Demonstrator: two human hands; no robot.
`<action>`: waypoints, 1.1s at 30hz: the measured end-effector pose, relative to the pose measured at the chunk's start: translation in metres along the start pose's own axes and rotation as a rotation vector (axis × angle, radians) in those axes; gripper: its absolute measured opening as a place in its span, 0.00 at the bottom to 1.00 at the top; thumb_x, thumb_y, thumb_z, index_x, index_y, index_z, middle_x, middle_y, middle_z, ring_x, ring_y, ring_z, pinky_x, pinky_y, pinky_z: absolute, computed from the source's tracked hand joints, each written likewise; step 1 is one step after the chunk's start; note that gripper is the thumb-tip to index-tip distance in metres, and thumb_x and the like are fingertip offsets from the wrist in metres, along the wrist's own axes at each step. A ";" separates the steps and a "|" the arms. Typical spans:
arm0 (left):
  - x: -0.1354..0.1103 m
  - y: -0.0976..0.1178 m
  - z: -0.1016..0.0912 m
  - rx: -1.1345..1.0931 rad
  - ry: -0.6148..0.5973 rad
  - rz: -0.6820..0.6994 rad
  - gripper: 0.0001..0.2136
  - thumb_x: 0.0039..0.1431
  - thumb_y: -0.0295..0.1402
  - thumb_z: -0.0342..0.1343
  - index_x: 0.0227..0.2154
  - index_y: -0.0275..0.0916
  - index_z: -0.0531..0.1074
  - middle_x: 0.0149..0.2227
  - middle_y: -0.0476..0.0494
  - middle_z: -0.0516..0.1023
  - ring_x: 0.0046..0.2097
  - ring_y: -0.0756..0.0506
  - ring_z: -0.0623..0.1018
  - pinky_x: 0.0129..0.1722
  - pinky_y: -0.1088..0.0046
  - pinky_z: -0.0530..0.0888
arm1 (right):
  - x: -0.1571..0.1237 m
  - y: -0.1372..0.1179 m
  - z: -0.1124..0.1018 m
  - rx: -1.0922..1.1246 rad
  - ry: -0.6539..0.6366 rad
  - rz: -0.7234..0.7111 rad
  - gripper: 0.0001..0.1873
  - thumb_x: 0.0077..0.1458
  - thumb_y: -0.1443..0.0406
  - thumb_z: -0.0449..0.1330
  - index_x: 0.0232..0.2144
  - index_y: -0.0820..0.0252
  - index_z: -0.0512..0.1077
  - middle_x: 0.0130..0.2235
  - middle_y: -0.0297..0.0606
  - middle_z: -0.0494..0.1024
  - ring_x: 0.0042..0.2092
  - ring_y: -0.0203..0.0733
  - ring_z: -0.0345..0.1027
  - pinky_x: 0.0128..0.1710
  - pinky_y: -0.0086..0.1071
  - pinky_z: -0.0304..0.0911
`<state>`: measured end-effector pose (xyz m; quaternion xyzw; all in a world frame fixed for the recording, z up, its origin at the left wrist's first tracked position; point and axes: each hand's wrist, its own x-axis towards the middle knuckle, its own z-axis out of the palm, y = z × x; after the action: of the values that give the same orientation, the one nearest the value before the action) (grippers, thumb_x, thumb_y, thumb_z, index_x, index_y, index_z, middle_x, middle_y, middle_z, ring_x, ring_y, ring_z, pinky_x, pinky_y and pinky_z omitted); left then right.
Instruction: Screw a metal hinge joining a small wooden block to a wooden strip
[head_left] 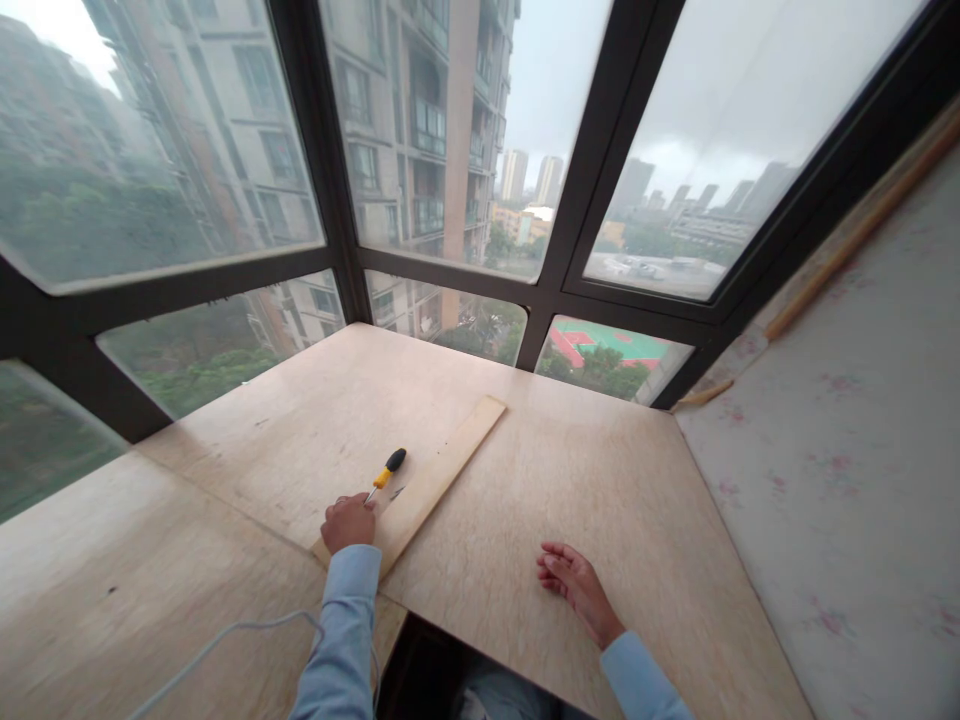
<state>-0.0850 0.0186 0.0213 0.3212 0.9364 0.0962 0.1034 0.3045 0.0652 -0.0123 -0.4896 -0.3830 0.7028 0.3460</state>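
Note:
My left hand [349, 523] is closed around the metal shaft end of a screwdriver [390, 468]; the tip is hidden by my fingers. Its yellow and black handle points up and away from me, and a small dark shadow or mark shows just to the right of it. Under and beside this hand lies a long flat wooden board [446, 465], slanting away to the right across the counter. My right hand [576, 585] hovers over or rests on the counter to the right, fingers loosely curved and holding nothing.
The marble-patterned counter [600, 470] meets dark-framed windows [442, 270] at the back and a flowered wall [825, 480] on the right. A pale cable [225, 632] runs past my left forearm. At the front is a dark gap [427, 670] with grey fabric below.

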 end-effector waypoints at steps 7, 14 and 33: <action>-0.002 0.001 -0.002 -0.011 -0.018 -0.022 0.16 0.61 0.30 0.46 0.45 0.43 0.77 0.48 0.36 0.74 0.50 0.35 0.72 0.42 0.61 0.71 | -0.001 -0.002 0.000 -0.020 0.004 -0.009 0.27 0.38 0.53 0.73 0.38 0.61 0.74 0.33 0.39 0.80 0.32 0.39 0.75 0.34 0.33 0.70; -0.009 0.001 -0.001 -0.062 0.106 0.043 0.16 0.60 0.33 0.49 0.48 0.35 0.75 0.47 0.32 0.75 0.48 0.35 0.73 0.42 0.62 0.70 | -0.002 0.002 0.001 -0.042 0.026 -0.037 0.28 0.38 0.51 0.72 0.38 0.62 0.74 0.32 0.40 0.80 0.32 0.41 0.75 0.35 0.36 0.69; -0.175 0.139 0.089 -0.494 -0.120 0.859 0.11 0.61 0.27 0.49 0.31 0.37 0.77 0.35 0.39 0.78 0.41 0.42 0.76 0.43 0.64 0.72 | -0.054 -0.020 -0.105 -0.339 0.484 -0.301 0.27 0.40 0.42 0.64 0.22 0.62 0.75 0.20 0.35 0.71 0.26 0.41 0.66 0.28 0.33 0.64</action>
<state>0.1534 0.0279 -0.0068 0.6488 0.6610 0.3305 0.1813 0.4223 0.0491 0.0039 -0.6308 -0.4691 0.4334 0.4407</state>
